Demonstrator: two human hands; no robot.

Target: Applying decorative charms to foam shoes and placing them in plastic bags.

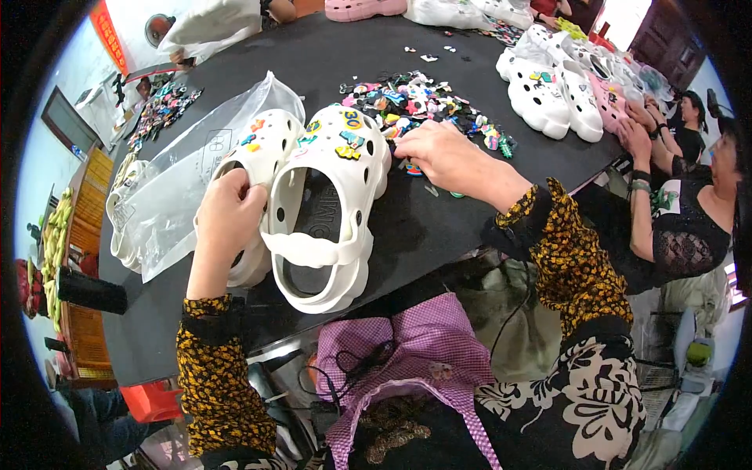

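Loosely, a bag (184, 188) overlaps 1 shoe (119, 227); left hand (231, 207) clamps clog (274, 137); right hand (446, 157) unclear.

1) Left of centre, the left hand (233, 207) and the right clog (356, 184) hide parts of the left clog (270, 145)
2) At centre, whether the right hand (454, 163) pinches anything is too small to tell
3) Upper middle, many charms (427, 106) are too small to identify
4) At left, a cloudy bag (188, 188) partly hides another white clog (124, 200)
5) The top edge crops a pink clog (364, 9)
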